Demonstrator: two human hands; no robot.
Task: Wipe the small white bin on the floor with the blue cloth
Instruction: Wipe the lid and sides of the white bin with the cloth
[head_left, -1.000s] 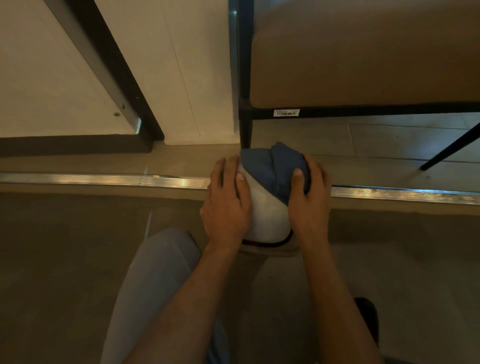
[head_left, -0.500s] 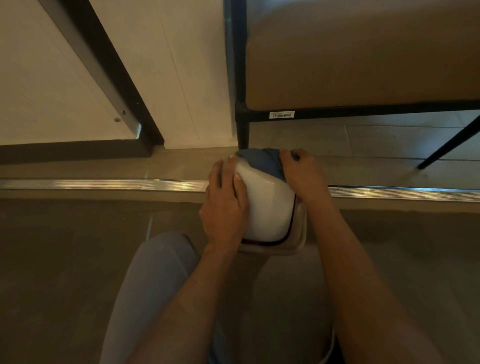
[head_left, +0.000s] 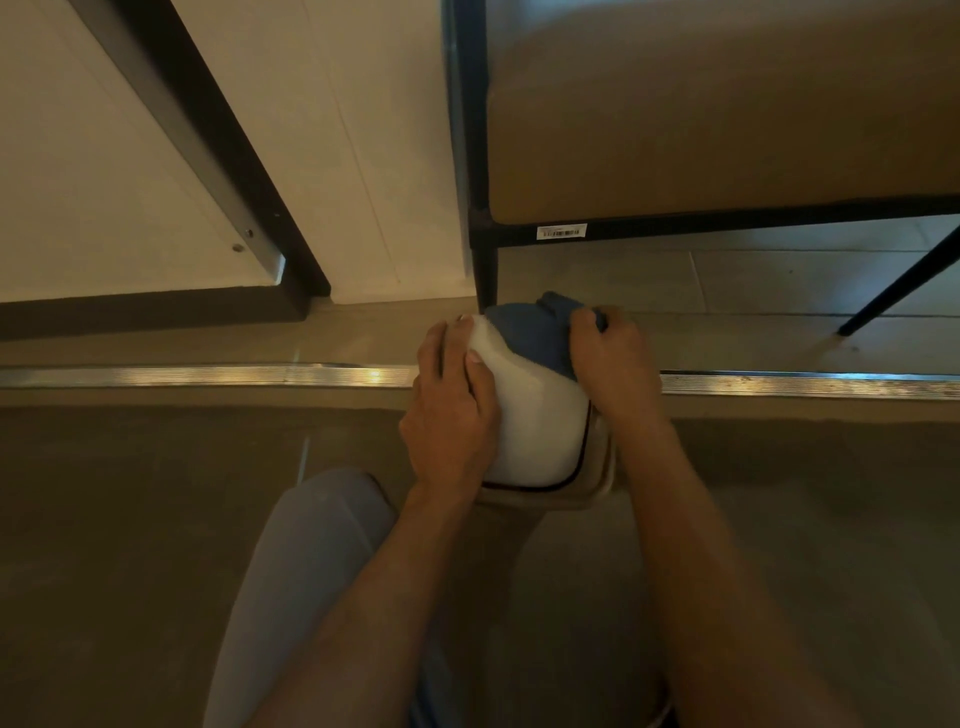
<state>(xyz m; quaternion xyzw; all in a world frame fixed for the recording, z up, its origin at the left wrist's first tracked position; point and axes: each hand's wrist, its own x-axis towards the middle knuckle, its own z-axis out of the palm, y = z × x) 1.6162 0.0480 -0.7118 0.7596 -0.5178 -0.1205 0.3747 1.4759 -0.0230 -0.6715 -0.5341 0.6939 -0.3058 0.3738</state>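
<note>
- Bin (head_left: 530, 415): small, white, with a domed top. It stands on the floor (head_left: 130, 519) at lower centre of the view, just in front of the metal strip (head_left: 208, 375) that runs across the floor from left to right.
- A dark seam line runs around the lower edge of the white dome; a beige rim shows below it on the near and right sides.
- Cloth (head_left: 530, 332): blue, bunched, lying over the far right part of the dome. It touches the bin surface.
- Left hand (head_left: 452, 415): laid against the left side of the bin, fingers spread and curved over the dome, fingertips near its far edge. Grip state: holding the bin.
- Right hand (head_left: 613, 358): on the far right side of the bin, fingers curled over the cloth and pressing it onto the dome. Grip state: holding the cloth.
- Both forearms reach in from the bottom of the view. A knee (head_left: 322, 519) in light grey fabric sits at lower left, beside the left forearm.
- Behind the bin: a black metal frame leg (head_left: 485, 270) stands just beyond the cloth. The frame carries a tan panel (head_left: 727, 104) and a barcode label (head_left: 561, 232).
- To the left: a white wall (head_left: 363, 156) and a slanted dark bar (head_left: 208, 130).
</note>
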